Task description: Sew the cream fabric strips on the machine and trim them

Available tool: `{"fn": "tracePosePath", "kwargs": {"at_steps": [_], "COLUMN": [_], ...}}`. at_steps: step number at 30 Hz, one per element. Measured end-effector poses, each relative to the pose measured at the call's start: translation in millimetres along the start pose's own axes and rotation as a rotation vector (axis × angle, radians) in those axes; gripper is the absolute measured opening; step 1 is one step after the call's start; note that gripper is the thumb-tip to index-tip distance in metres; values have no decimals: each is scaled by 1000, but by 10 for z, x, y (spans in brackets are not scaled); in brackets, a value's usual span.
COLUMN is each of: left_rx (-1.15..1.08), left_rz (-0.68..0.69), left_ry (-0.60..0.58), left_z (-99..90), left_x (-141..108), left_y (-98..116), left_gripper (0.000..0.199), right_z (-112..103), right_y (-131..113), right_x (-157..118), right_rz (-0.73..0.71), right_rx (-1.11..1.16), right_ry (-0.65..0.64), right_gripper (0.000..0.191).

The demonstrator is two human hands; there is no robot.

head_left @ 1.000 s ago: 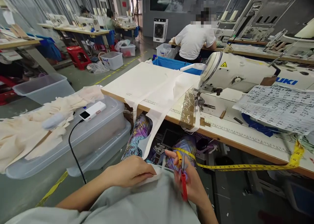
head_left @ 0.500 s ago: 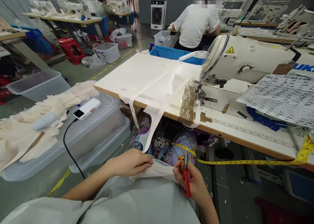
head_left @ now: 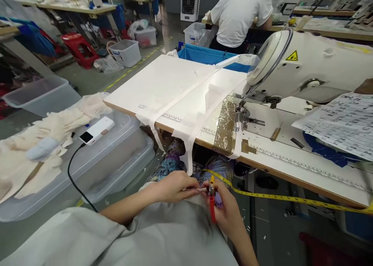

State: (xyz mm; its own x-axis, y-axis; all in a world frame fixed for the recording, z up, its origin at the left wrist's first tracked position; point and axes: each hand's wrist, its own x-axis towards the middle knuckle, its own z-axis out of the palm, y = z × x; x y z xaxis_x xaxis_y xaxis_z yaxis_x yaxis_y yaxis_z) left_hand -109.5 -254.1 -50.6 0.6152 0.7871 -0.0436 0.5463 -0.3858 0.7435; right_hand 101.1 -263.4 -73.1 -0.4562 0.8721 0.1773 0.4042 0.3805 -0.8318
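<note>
My left hand [head_left: 176, 186] is closed in a pinch on a narrow piece of white fabric [head_left: 200, 189], held over my lap. My right hand [head_left: 225, 207] is wrapped round small thread snips [head_left: 212, 203] with a red handle and a yellow-orange part; its fingertips also meet the fabric's other end. Most of the fabric is hidden by the fingers. Just beyond, pale cut pieces [head_left: 201, 106] lie on the white sewing table [head_left: 171, 75], with a strip hanging over its front edge. To the right stands a sewing machine [head_left: 309, 67].
A yellow tape measure [head_left: 268, 196] droops along the table's front. At left, lidded plastic boxes [head_left: 116, 157] carry cream fabric [head_left: 52, 137] and a white device [head_left: 97, 130] with a black cable. Written sheets [head_left: 344, 122] and an awl [head_left: 276, 132] lie right. A person in white [head_left: 243, 15] sits ahead.
Both hands have moved closer together, so less of the fabric shows between them. The left hand has shifted right, and the snips now stand more upright. The view has tilted down slightly.
</note>
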Motion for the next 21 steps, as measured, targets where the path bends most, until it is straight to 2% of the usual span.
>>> {"fn": "tracePosePath", "kwargs": {"at_steps": [6, 10, 12, 15, 18, 21], "left_rx": [29, -19, -152, -524, -844, -976], "left_rz": [47, -78, -162, -297, -345, -362], "left_ry": [137, 84, 54, 48, 73, 94], "left_z": [2, 55, 74, 98, 127, 151], "left_x": [-8, -75, -125, -196, -242, -252], "left_y": [-7, 53, 94, 142, 149, 116], "left_gripper": [30, 23, 21, 22, 33, 43], "right_z": [110, 134, 121, 105, 115, 126], "right_y": [114, 77, 28, -66, -144, -173], "right_x": [-75, -108, -101, -62, -7, 32], "right_rz": [72, 86, 94, 120, 156, 176], "right_rx": [26, 38, 76, 162, 219, 235], "right_ry": [51, 85, 102, 103, 100, 59], "right_gripper": [10, 5, 9, 16, 20, 22]}}
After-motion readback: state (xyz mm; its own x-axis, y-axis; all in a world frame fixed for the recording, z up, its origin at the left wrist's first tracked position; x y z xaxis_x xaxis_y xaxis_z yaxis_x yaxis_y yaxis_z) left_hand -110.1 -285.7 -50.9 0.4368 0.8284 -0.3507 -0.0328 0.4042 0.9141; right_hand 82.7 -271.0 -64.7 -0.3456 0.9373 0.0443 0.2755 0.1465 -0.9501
